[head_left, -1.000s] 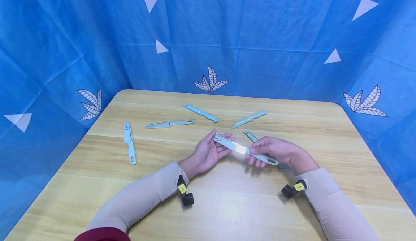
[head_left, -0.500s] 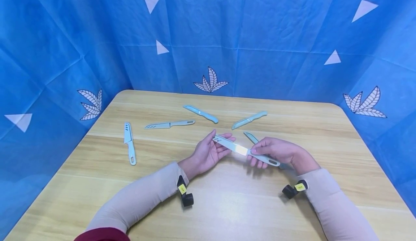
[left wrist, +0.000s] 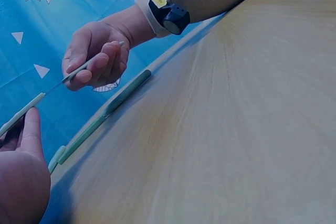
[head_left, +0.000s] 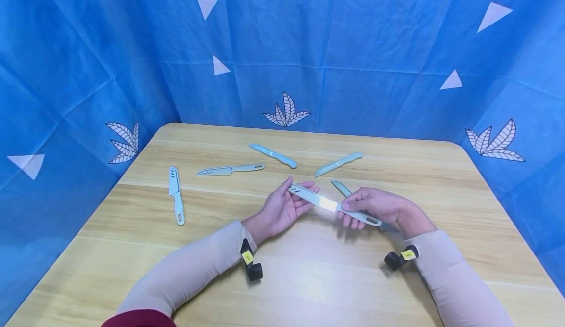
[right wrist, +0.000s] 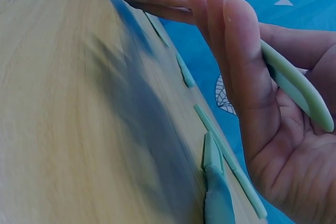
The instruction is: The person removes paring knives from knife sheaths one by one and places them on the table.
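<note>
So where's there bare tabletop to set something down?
The near tabletop is bare between the left sleeve and the right sleeve; so is the patch between the right hand and the table's right edge. It's crowded around the left hand and raised knife, with five other knives lying about.

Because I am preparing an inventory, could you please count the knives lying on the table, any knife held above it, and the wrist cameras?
Knives lying on the table (one partly hidden): 5
Held knife: 1
Wrist cameras: 2
Total: 8
</note>
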The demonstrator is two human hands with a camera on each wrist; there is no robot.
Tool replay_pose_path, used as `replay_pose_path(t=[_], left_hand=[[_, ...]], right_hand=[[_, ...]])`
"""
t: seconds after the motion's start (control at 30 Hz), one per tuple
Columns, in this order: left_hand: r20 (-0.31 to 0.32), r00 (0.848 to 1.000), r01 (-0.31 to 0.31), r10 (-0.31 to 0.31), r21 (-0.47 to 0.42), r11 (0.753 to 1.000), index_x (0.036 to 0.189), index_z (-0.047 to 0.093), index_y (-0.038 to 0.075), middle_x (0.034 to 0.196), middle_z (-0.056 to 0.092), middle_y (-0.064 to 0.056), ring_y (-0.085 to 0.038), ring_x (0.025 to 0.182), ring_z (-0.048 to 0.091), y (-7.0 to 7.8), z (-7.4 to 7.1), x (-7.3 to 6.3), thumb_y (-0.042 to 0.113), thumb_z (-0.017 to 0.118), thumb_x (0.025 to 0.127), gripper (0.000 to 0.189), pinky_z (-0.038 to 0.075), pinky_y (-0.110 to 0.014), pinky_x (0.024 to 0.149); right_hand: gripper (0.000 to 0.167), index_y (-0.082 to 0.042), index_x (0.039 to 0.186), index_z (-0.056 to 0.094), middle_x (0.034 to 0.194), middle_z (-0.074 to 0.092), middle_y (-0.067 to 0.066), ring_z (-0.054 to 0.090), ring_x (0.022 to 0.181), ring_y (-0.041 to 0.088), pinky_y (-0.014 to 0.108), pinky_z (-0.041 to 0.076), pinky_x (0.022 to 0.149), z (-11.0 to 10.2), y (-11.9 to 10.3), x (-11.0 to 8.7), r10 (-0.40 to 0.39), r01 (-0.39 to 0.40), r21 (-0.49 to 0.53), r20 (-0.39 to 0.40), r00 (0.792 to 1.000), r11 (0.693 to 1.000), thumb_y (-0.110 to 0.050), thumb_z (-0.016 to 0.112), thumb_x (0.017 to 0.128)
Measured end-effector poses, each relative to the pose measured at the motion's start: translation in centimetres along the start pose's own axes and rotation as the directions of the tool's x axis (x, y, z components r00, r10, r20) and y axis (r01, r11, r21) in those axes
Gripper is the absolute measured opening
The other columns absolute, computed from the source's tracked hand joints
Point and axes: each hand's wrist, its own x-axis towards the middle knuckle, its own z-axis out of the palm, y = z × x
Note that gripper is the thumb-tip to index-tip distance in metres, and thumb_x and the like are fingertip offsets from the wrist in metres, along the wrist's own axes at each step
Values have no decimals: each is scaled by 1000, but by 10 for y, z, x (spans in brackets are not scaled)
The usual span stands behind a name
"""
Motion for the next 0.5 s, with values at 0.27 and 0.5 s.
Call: replay_pose_path(t=[0.27,0.5], left_hand=[[5,1000,-9,9,9,1000,143,40,-4,140,50,-23,-34,129,49,0,0,0,45,31,106,62,47,-38,104],[19,1000,8,-8,12,1000,145,37,-4,143,45,-24,-34,132,45,1,-1,0,45,28,106,63,46,-37,105]], right_hand=[[38,22,111,56,89,70,20,67,72,15,23,59,61,-1,-1,-1,-1,1,4,1,1000,1000,-14,50,103],[38,22,112,56,90,71,20,68,72,16,25,59,63,0,0,-4,2,-2,-6,-12,1000,1000,-15,51,102]])
